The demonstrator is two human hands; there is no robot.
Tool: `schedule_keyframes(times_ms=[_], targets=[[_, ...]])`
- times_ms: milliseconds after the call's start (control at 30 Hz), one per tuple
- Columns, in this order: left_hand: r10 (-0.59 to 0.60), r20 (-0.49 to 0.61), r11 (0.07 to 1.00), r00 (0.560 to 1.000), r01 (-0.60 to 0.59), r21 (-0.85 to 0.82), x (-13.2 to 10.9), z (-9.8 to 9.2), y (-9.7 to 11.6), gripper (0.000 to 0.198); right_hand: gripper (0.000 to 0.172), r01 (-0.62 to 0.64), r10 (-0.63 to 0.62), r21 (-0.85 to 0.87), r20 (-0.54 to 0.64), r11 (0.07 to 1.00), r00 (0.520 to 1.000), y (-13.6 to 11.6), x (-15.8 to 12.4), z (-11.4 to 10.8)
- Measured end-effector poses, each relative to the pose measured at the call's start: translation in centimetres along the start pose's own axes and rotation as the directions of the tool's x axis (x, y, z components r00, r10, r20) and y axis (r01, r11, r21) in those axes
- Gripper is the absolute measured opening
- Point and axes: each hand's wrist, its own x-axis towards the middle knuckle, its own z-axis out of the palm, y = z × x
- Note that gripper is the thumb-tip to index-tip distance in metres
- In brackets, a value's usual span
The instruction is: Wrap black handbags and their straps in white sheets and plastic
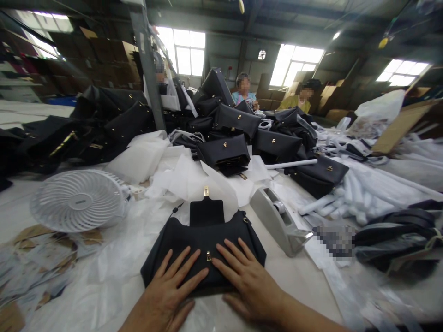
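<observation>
A black handbag (pixel 180 240) lies on the table in front of me, its flap tab (pixel 206 213) folded out away from me with a gold clasp plate (pixel 206 191) at the tip. On the bag's front sits a small gold turn lock (pixel 208 256). My left hand (pixel 173 281) rests flat on the left part of the bag, fingers spread. To the right of the lock, my right hand (pixel 244 272) also lies flat with its fingers apart. Neither hand grips anything.
A grey tape dispenser (pixel 282 221) stands right of the bag, a white fan (pixel 79 200) to its left. Behind are white paper sheets (pixel 183 173) and piled black handbags (pixel 223 152). White rolls (pixel 360 193) lie at right. Several people sit across the table.
</observation>
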Motion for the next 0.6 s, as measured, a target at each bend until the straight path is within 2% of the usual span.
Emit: schedule_keyframes(times_ms=[67, 167, 267, 333, 400, 467, 533, 600], targets=[[0.007, -0.044, 1.000, 0.999, -0.005, 0.029, 0.1, 0.5, -0.2, 0.061, 0.086, -0.048, 0.046, -0.029, -0.045, 0.998, 0.998, 0.5, -0.2, 0.1], [-0.004, -0.102, 0.996, 0.995, 0.013, 0.086, 0.3, 1.1, -0.2, 0.056, 0.078, -0.077, 0.058, -0.125, -0.151, 0.989, 0.987, 1.3, -0.1, 1.5], [0.025, -0.118, 0.989, 0.993, -0.008, 0.148, 0.4, 0.5, 0.4, 0.052, 0.057, -0.024, -0.052, -0.266, -0.275, 0.964, 0.960, 1.3, -0.4, 3.1], [0.080, -0.162, 0.980, 0.984, -0.047, 0.195, 0.4, -0.3, 0.9, 0.053, 0.043, 0.006, -0.122, -0.344, -0.316, 0.939, 0.941, 1.0, -1.0, 3.8], [0.135, -0.218, 0.967, 0.967, -0.080, 0.242, 0.5, -0.7, 1.3, 0.054, 0.043, 0.022, -0.154, -0.377, -0.325, 0.926, 0.933, 0.6, -1.8, 3.9], [0.183, -0.274, 0.953, 0.944, -0.102, 0.286, 0.6, -0.7, 1.4, 0.048, 0.045, 0.030, -0.146, -0.331, -0.332, 0.943, 0.932, 0.5, -2.3, 3.2], [0.219, -0.303, 0.942, 0.928, -0.119, 0.314, 0.8, -0.4, 1.2, 0.041, 0.052, 0.050, -0.102, -0.166, -0.320, 0.985, 0.942, 0.7, -2.5, 1.5], [0.252, -0.330, 0.934, 0.910, -0.140, 0.328, 1.0, 0.1, 0.8, 0.038, 0.048, -0.032, 0.063, 0.095, -0.334, 0.995, 0.940, 1.5, -1.8, -1.0]])
